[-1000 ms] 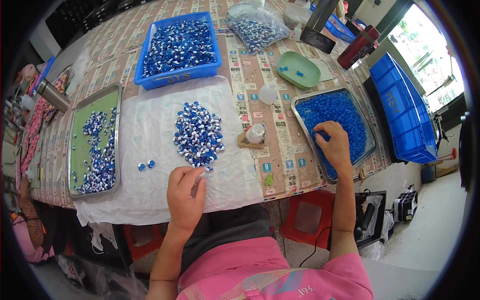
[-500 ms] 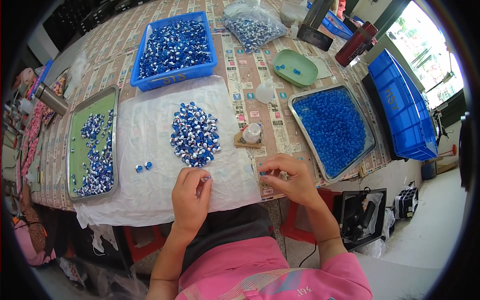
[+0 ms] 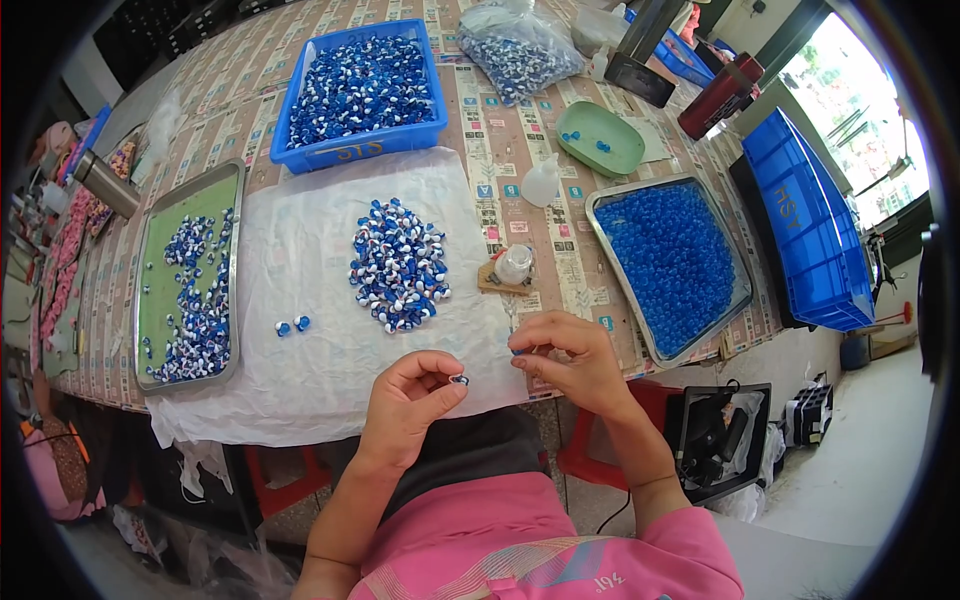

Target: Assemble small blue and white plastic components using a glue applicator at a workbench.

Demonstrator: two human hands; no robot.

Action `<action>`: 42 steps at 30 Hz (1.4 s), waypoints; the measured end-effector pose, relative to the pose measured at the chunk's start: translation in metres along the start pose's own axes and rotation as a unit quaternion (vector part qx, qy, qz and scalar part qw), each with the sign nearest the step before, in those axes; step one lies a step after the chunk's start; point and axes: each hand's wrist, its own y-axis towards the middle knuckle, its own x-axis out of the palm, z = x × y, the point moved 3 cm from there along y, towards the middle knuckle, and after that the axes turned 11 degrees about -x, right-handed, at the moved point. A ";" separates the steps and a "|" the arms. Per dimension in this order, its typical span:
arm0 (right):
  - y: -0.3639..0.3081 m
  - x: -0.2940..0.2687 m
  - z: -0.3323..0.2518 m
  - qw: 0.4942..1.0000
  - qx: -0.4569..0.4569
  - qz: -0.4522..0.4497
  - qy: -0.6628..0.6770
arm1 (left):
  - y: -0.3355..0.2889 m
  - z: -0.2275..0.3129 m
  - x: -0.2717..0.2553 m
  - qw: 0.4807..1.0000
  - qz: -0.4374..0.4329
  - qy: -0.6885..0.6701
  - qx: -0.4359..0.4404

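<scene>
My left hand (image 3: 405, 408), above the cloth's near edge, pinches a small dark blue-and-white piece (image 3: 459, 380) between thumb and forefinger. To its right, my right hand (image 3: 582, 366) is closed in a pinch on a small blue bead (image 3: 517, 352), mostly covered by the fingertips. Beyond my left hand a heap of blue-and-white pieces (image 3: 398, 265) lies on the white cloth (image 3: 290, 375). Two more such pieces (image 3: 292, 326) sit apart to the left. A small clear glass jar (image 3: 514, 263) stands on a wooden block (image 3: 497, 282) beyond my right hand.
At right is a metal tray (image 3: 655, 350) of blue beads; at left, a green-lined tray (image 3: 152, 290) of blue-and-white pieces. A full blue bin (image 3: 360, 147), plastic bag (image 3: 520, 50), squeeze bottle (image 3: 541, 182) and green dish (image 3: 625, 150) stand farther back. An upright blue crate (image 3: 808, 220) borders the right.
My left hand has moved right, toward my right hand, and turned so that its piece shows. My right hand keeps its pinch, nearly in place. The whole view has shifted slightly.
</scene>
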 end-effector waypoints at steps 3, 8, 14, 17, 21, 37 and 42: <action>-0.001 0.000 0.003 0.999 0.012 -0.004 0.050 | 0.002 0.001 0.002 1.000 -0.014 0.002 0.025; -0.004 0.004 0.010 0.966 0.171 0.017 0.195 | 0.005 -0.003 0.001 1.000 -0.008 -0.006 0.008; -0.007 0.000 0.019 0.977 0.091 0.002 0.194 | 0.010 -0.008 0.005 0.999 -0.026 -0.043 -0.017; -0.008 0.000 0.020 0.968 0.106 0.008 0.226 | 0.011 -0.009 0.006 0.999 -0.028 -0.040 -0.012; -0.008 0.000 0.014 0.940 0.225 0.017 0.255 | 0.010 -0.009 0.009 0.998 -0.032 -0.058 -0.018; 0.022 -0.017 0.002 0.991 0.091 0.076 0.069 | 0.004 -0.007 0.000 0.993 -0.055 -0.099 -0.027; 0.050 -0.020 -0.004 0.993 -0.005 0.102 -0.053 | -0.001 -0.004 -0.005 0.993 -0.055 -0.098 -0.035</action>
